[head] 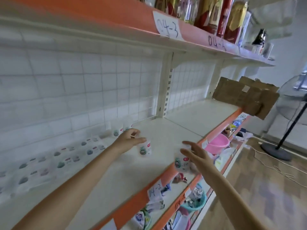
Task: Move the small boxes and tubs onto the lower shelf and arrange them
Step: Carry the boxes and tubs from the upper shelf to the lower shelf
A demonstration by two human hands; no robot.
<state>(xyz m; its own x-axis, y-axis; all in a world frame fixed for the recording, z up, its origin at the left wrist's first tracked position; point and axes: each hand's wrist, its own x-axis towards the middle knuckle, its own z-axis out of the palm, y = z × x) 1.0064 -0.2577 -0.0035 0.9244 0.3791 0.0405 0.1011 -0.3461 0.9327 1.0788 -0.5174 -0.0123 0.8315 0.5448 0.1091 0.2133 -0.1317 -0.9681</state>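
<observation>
Left hand (131, 138) reaching far over the white shelf (191, 123), fingers curled and resting against the top of a small white tub (145, 149); whether actually pinching it or just touching, impossible to tell through the blur. Tub standing upright on the shelf, near the middle. Right hand (195, 152) hovering at the shelf's near orange edge (169, 171), fingers spread loosely, cupping the far side of a second tub (181, 164); grip not clear either, tub sitting level with the edge, contact with the shelf unclear.

Stretching away to the left along the back of the shelf, rows of matching tubs (66, 158), blurred, standing close together against the wire grid wall (99, 83). Further right, a cardboard box (245, 97) overhanging the shelf's right end. Below the orange edge, a pink basin (217, 143) and a teal basket (194, 205) sitting among mixed packets. Above, an orange-fronted shelf carrying a paper label (167, 25) and bottles (216, 15). Far right, a fan stand (280, 146) on the floor.
</observation>
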